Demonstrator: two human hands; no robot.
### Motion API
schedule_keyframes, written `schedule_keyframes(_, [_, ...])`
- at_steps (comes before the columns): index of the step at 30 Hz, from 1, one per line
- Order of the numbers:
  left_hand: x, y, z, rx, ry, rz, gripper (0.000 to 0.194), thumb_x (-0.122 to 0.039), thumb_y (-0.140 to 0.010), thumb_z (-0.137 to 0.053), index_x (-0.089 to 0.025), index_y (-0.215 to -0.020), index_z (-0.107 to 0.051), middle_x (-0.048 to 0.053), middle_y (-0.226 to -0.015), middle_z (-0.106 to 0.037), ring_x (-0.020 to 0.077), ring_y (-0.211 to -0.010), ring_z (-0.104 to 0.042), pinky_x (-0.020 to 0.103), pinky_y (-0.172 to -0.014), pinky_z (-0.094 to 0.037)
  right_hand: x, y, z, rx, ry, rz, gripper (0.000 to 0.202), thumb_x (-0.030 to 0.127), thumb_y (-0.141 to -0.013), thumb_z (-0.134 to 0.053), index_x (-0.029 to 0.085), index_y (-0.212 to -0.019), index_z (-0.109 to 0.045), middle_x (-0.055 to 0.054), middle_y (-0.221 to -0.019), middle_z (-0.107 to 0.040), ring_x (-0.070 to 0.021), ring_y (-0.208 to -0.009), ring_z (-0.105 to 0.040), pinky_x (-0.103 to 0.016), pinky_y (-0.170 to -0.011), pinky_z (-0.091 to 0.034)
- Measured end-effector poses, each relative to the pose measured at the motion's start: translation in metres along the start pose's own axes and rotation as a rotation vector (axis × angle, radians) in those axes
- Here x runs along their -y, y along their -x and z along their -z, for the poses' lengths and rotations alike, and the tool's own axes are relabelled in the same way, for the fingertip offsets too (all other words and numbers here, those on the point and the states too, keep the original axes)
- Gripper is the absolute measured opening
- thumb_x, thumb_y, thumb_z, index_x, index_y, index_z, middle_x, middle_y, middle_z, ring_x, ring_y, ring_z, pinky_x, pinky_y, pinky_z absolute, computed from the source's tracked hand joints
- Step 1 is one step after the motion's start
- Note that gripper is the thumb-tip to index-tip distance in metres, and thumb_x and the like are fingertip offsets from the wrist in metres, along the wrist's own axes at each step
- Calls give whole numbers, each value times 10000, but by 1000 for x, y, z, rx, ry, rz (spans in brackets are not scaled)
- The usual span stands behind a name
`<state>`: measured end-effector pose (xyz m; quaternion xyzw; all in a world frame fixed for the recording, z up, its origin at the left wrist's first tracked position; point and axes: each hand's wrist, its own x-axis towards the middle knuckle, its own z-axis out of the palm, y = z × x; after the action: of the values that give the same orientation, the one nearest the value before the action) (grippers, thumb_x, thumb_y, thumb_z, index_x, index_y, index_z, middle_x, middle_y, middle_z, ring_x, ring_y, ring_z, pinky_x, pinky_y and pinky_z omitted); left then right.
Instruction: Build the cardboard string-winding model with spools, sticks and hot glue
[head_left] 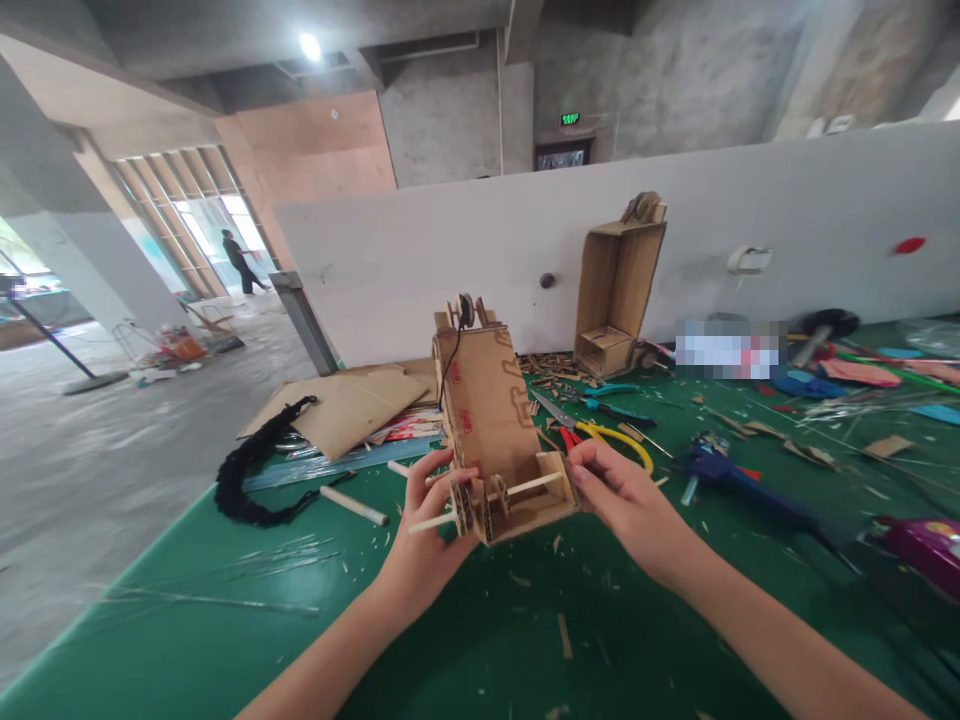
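Note:
Both hands hold a cardboard model [491, 400] above the green table, tilted with its open lower box toward me. A wooden stick runs through cardboard discs [495, 497] at its lower end, and a pulley wheel [466, 310] with black cord sits at its top. My left hand [431, 515] is closed around the lower left corner beside the discs, its fingers partly behind them. My right hand [619, 500] pinches the lower right edge of the box. Just behind that hand lie yellow-handled scissors [615, 440] and teal-handled pliers [619, 408].
A similar cardboard model [621, 290] stands upright by the white partition [450, 250]. On the right is a blue glue gun [727, 475]. Flat cardboard [345, 400], a black braided cord [244, 490] and a wooden stick [352, 505] lie left. A person [241, 262] walks in the background.

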<state>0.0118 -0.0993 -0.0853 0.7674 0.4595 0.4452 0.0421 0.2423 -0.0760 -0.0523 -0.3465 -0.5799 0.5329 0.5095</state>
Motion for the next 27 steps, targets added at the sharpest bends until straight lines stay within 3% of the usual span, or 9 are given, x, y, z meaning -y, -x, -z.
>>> schedule_keyframes(6, [4,1,0,23,-10,6,483,-82,-706,-621,-269,-1138,-511,85,-1281,-352,278,-1241,-409,500,-1025,-391,-17,-1,3,19,-65,-40,279,462,-786,-622,213,-696,-534,46,-635,-469,-107,-608,-432,-244,-611,-430])
schedule_keyframes(20, [17,-3,-5,-36,-42,-104,466,-21,-728,-575,-293,-1094,-478,73,-1322,-296,230,-1179,-476,429,-972,-443,-11,-1,9,131,-1,-86,223,387,-742,-683,195,-743,-568,40,-711,-509,-100,-677,-505,-266,-687,-494])
schedule_keyframes(27, [31,-12,-5,119,-26,-134,566,-6,-737,-567,-299,-1193,-402,97,-1420,-211,261,-1340,-313,439,-1050,-374,-21,-4,12,158,98,-92,285,458,-748,-648,202,-764,-526,21,-785,-509,-132,-778,-533,-327,-793,-497])
